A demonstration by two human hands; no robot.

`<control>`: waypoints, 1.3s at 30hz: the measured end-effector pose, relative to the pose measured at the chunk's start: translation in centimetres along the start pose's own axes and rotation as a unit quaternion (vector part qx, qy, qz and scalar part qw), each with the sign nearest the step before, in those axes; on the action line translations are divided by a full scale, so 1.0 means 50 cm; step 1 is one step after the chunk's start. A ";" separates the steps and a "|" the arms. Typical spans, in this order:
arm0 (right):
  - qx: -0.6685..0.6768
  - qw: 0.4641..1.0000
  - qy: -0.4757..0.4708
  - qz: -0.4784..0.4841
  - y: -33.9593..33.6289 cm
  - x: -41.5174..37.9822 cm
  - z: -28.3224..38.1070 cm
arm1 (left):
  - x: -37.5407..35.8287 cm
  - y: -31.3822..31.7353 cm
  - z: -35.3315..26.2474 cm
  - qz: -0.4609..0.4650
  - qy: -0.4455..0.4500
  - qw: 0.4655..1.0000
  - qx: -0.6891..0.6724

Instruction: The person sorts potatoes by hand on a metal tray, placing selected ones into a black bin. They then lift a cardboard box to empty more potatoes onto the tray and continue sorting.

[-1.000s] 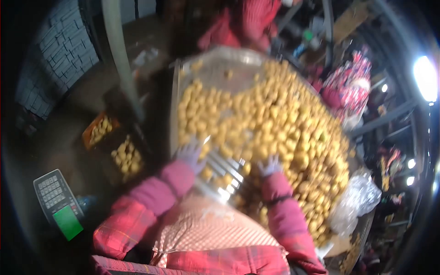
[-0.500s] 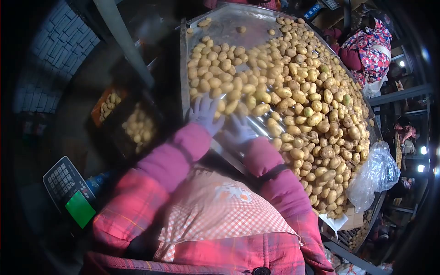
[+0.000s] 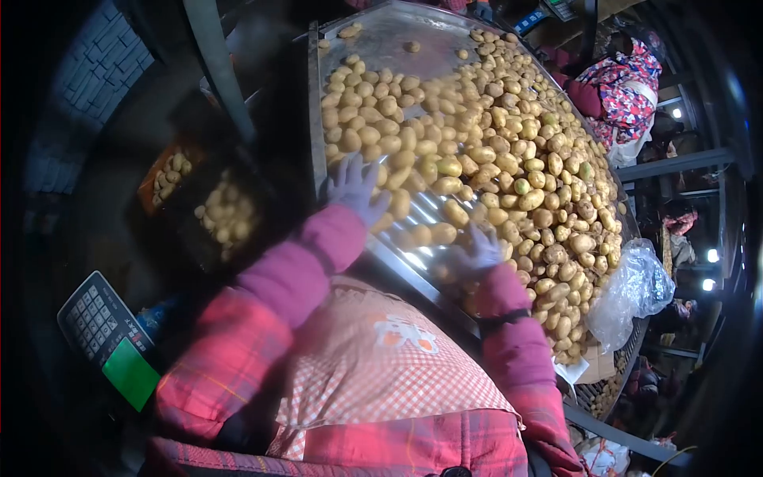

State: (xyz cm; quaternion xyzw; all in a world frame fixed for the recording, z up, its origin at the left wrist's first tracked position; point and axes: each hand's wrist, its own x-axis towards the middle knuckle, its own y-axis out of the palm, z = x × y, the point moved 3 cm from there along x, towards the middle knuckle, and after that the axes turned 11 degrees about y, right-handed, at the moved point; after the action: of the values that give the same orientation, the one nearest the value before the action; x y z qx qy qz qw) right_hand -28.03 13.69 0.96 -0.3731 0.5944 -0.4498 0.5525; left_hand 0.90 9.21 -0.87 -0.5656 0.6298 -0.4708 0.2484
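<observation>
Potatoes [image 3: 548,171] cover much of a metal sorting table [image 3: 397,36], piled thickest on its right side. At the table's left front corner is my gloved left hand [image 3: 355,191], fingers spread, up against the nearest potatoes. My right hand [image 3: 479,253], gloved as well and somewhat blurred, has its fingers apart at the lower edge of the heap, touching or very near the potatoes there. Between the two hands, bare shiny metal shows with a few potatoes on it. Neither hand is closed around a potato.
To the left are a crate of potatoes [image 3: 228,211] and an orange container [image 3: 164,179] with more. A keypad scale [image 3: 103,318] stands at lower left. Clear plastic bag [image 3: 636,290] hangs at the table's right corner. Another person [image 3: 620,95] works across the table.
My right hand has moved right, away from the left hand, towards the heap. More bare metal shows between them. My left hand stays about where it was; the whole view has shifted slightly.
</observation>
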 end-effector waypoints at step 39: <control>0.105 0.967 -0.233 0.007 -0.040 0.189 0.131 | 0.005 0.005 -0.008 0.039 -0.002 0.998 0.057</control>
State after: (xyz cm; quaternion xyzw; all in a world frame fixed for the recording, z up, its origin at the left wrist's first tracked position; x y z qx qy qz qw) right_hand -22.68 3.37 -0.06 -0.4033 0.4011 -0.4066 0.7150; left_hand 0.41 9.08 -0.86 -0.5268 0.6229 -0.4948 0.2993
